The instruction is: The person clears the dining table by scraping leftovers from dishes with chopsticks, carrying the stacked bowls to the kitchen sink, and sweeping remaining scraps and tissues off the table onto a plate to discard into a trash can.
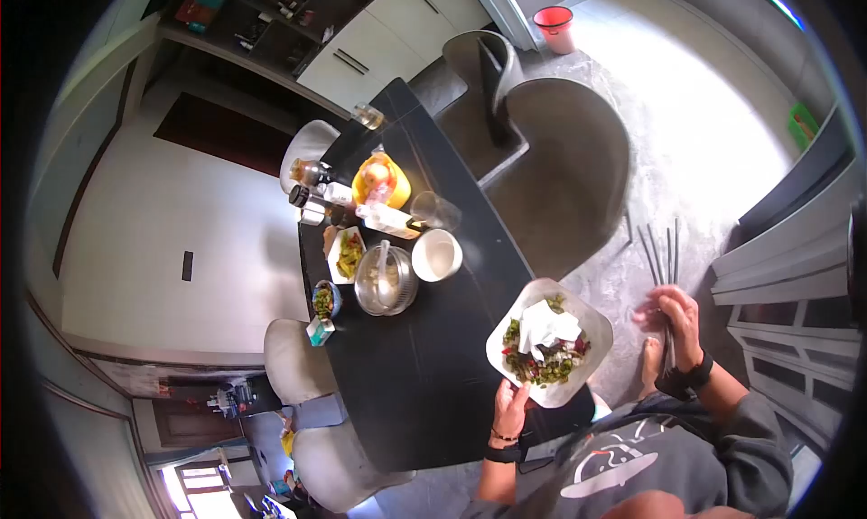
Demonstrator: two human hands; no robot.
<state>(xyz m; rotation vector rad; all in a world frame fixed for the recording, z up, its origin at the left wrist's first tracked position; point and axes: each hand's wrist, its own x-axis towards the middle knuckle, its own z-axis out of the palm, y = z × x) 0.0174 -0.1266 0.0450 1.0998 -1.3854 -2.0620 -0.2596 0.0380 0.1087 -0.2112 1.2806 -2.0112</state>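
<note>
My left hand [509, 412] grips the lower rim of a white squarish bowl [591, 325], thumb on the edge. Inside lie chopped green and reddish food scraps [540, 367], with a crumpled white tissue [547, 328] on top. The bowl is held over the near right corner of the black table [424, 375]. Off to the right, my right hand [679, 319] is closed around several dark, thin chopsticks [670, 253]. Their tips spread apart above the hand, and the other ends stick out below it. Some of the right fingers are blurred.
On the table stand a glass pot with a ladle [386, 280], a white bowl [437, 255], a plate of food [346, 255], a yellow fruit bowl [381, 180] and bottles [316, 197]. Grey chairs [564, 167] flank it. A red bucket [555, 32] stands on the floor.
</note>
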